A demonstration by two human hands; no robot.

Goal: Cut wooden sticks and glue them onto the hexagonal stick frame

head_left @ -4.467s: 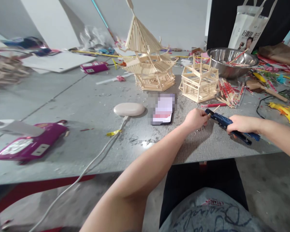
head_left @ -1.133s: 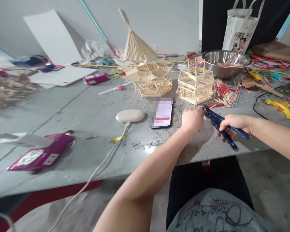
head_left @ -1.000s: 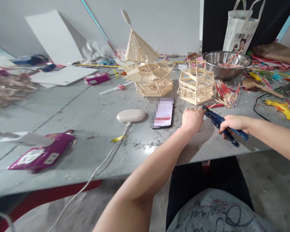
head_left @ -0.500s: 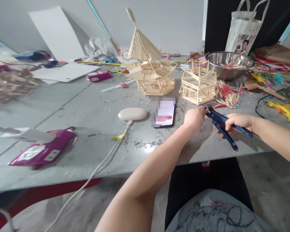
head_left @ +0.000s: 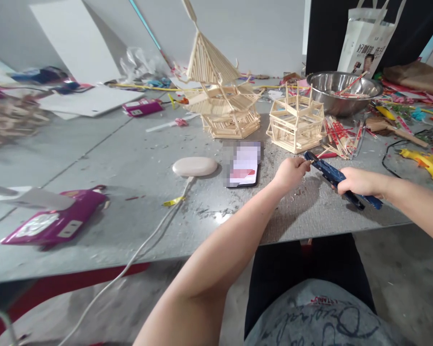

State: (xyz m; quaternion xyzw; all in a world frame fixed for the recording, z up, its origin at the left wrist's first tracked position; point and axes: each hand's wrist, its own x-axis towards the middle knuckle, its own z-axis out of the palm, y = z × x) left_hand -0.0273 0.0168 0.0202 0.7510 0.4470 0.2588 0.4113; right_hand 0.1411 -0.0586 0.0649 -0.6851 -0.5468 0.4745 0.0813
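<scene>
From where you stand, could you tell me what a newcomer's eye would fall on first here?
Probably the stick tower, rising at the back of the table with its pointed roof, and the smaller stick frame to its right. Next might come the blue pliers in the right hand, near the table's front edge, with the left hand at their tip.
</scene>
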